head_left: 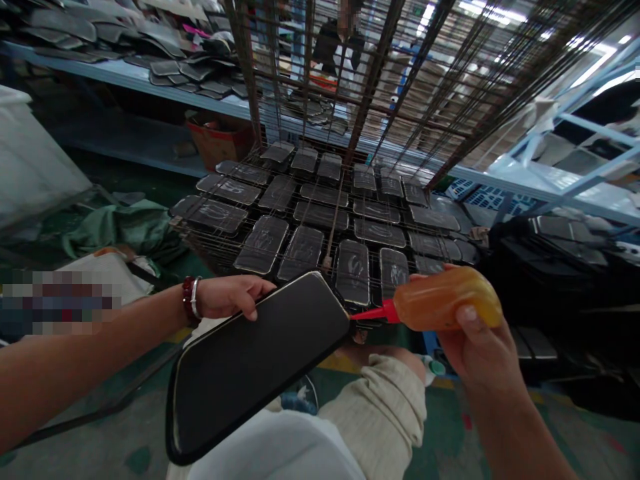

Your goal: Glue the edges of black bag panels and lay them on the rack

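My left hand grips the far long edge of a black rounded panel, thumb on its upper face and fingers out of sight beneath. A pale line, perhaps glue, runs along the panel's rim. Wrapped in my right hand is a squeeze bottle of amber liquid, lying nearly level. Its red nozzle points left, and the tip meets or almost meets the panel's right corner. The panel is tilted above my lap.
Ahead, a wire rack bears many dark rounded pieces, with rusty grids raised behind it. Dark pieces also cover a blue bench. A cardboard box stands below, a black stack at right. A person is beyond the grids.
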`<state>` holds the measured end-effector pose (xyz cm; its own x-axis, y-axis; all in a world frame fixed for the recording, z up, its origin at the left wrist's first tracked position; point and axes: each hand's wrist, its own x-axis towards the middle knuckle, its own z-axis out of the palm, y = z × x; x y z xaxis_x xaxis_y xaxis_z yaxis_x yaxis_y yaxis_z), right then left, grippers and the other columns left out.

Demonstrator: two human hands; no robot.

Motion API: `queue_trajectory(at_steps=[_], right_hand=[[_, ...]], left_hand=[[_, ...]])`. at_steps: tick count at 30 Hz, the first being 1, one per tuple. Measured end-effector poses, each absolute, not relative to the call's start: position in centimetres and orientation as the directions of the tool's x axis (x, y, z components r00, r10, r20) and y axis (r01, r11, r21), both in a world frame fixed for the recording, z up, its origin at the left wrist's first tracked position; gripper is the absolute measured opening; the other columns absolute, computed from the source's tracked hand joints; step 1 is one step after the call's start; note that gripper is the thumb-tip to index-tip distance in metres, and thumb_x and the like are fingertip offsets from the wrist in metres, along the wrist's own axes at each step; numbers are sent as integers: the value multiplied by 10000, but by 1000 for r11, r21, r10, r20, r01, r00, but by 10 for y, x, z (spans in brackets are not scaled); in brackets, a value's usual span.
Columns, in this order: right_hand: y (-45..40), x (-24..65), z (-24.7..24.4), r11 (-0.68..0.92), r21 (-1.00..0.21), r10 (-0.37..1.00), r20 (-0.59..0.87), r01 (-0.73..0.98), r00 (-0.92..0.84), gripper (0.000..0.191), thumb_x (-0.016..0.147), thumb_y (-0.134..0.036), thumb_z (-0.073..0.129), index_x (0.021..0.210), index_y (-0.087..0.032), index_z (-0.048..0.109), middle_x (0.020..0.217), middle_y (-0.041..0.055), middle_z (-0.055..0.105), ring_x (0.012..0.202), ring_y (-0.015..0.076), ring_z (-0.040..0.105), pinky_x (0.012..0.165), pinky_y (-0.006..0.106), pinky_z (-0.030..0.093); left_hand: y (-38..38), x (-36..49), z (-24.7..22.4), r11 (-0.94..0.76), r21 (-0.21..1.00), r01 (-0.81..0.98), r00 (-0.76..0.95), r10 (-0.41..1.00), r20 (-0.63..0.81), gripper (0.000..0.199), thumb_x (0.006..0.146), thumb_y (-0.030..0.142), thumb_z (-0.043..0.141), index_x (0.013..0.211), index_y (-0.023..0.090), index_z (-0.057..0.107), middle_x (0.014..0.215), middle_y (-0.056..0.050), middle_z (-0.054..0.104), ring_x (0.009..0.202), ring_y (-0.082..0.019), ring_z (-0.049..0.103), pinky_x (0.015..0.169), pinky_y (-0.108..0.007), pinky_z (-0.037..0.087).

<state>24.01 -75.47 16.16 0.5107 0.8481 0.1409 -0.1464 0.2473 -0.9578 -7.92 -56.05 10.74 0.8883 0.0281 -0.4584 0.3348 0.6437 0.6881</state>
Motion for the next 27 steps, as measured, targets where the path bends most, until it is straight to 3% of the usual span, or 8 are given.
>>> queue_trajectory(at_steps=[7, 12, 19, 27], right_hand=[[-763, 229, 154, 238, -953, 780, 72, -189, 622, 606, 754, -433, 778, 1264, -198, 551, 1122, 165, 652, 1027, 334, 632, 908, 553, 494], [-759, 222, 141, 334, -921, 643, 68, -199, 763, 467, 774, -412, 771, 1162, -197, 623, 1128, 97, 654, 1101, 272, 602, 982, 444, 471], [-761, 214, 126, 300, -913, 629, -27, -275, 777, 336, 826, -431, 720, 1082, -228, 643, 1065, 49, 668, 1032, 236, 630, 949, 404, 490], [-760, 214, 115, 340, -904, 518, -52, -261, 854, 353, 808, -374, 743, 1111, -234, 628, 1111, 39, 638, 1023, 222, 617, 856, 383, 546]], left_hand=[[-559, -78, 99, 665, 690, 285, 892, 79, -445, 566, 553, 54, 676, 1113, 134, 678, 1037, -96, 736, 917, -253, 695, 779, -308, 546], [-562, -74, 94, 688, 686, 236, 898, 115, -425, 535, 561, 53, 683, 1090, 136, 680, 1029, -92, 738, 910, -238, 697, 769, -285, 542], [-565, -69, 91, 713, 675, 189, 905, 140, -401, 529, 577, 54, 685, 1100, 129, 670, 1032, -100, 734, 951, -246, 688, 758, -272, 536], [-568, -64, 86, 750, 642, 158, 891, 172, -420, 569, 581, 39, 665, 1143, 121, 646, 1062, -124, 724, 947, -252, 690, 807, -315, 544]])
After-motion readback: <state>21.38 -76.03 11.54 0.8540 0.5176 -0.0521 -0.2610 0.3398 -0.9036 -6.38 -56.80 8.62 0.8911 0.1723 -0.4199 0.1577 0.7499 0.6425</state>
